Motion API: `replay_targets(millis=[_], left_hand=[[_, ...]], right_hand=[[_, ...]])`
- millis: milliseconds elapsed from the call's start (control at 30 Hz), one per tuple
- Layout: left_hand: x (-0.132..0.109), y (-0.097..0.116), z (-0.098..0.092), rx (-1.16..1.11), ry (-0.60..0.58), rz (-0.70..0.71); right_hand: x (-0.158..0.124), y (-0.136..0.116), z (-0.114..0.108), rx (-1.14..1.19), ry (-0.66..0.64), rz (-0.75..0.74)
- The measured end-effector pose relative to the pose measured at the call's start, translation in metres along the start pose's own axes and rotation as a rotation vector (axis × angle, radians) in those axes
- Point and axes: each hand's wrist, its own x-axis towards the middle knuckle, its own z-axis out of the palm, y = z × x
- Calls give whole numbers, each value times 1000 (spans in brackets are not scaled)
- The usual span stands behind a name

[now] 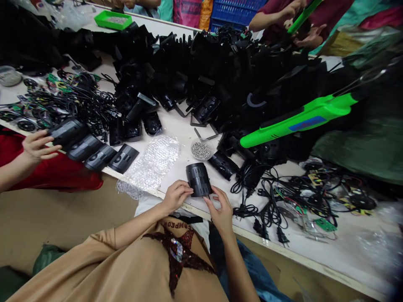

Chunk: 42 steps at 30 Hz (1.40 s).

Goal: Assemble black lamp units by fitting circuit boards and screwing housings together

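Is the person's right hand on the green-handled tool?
No, the right hand is on the slotted black cylinder, apart from the green-handled tool.

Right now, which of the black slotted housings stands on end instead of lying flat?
The slotted cylinder at the table's edge, held between the left hand and right hand. The row of housings to its left lies flat.

Matt black plastic housing [199, 180], glossy bubble wrap [153, 163], small shiny metal parts [200, 150]
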Motion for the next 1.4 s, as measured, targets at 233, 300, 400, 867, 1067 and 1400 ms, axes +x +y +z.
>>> replay_targets(millis=[233,300,400,867,1067,1400], left_hand=[[4,-5,4,27,71,171],[5,-6,4,33,65,226],[5,-7,3,48,43,280],[-8,-4,1,-50,-14,-19],[3,0,1,-281,-43,-374],[17,3,-14,-93,-104,-273]], right_hand=[[0,-1,2,-5,11,-15],[0,0,2,-4,9,-17],[1,1,2,-5,9,-18],[-1,2,4,-39,32,14],[2,2,3,-35,32,3],[13,-2,-15,-1,73,-40]])
